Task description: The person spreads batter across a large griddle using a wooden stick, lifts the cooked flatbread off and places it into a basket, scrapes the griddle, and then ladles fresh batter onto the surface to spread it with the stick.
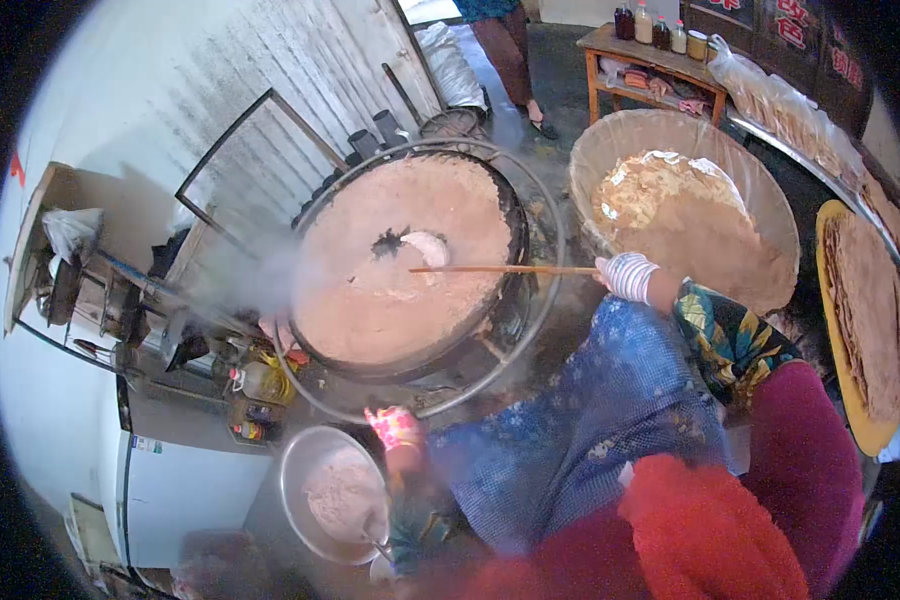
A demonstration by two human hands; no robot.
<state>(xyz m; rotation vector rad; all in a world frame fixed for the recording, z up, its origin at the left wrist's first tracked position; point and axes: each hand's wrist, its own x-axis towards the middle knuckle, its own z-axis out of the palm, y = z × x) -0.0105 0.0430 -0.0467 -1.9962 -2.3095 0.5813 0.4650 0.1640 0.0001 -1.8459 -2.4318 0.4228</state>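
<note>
A large round griddle (pixel 400 340) carries a wide, thin brownish layer, with a dark ragged hole and a pale curved patch near its middle. My right hand (pixel 627 276), in a striped white glove, is closed on the end of a long wooden stick (pixel 510 269). The stick's far end lies over the pale patch. Near the griddle's front rim is my left hand (pixel 395 428), in a pink and white patterned glove; its fingers are too blurred to make out. Below it stands a metal bowl (pixel 295 490) of pinkish batter (pixel 342 495) with a ladle handle.
A metal ring (pixel 561 230) surrounds the griddle. A large lined basket (pixel 785 215) holds brown flat sheets. At right is a yellow board (pixel 838 350) with stacked sheets. A wooden bench (pixel 610 42) bears several bottles. Another person's legs (pixel 505 55) are at the back. Steam rises left.
</note>
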